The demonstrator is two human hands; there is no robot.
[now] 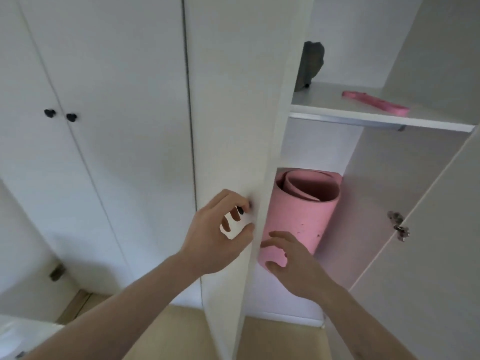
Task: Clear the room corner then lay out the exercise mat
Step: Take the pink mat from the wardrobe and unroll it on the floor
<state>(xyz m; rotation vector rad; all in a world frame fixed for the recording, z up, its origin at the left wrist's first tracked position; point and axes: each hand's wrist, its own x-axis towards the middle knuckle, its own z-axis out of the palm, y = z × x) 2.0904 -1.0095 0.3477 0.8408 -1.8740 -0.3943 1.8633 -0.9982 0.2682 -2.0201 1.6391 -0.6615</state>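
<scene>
A rolled pink exercise mat (301,209) stands upright inside an open white wardrobe, below a shelf. My left hand (220,235) pinches the small black knob (250,204) on the left wardrobe door (233,126), which stands partly open. My right hand (293,263) reaches into the gap with fingers spread, just in front of the mat's lower part; whether it touches the mat I cannot tell. The door hides the mat's left side.
The shelf (363,118) above the mat carries a pink band (375,102) and a dark bag (310,64). The right door (428,242) is swung wide open. Closed wardrobe doors with black knobs (61,115) stand to the left. Wooden floor (272,339) lies below.
</scene>
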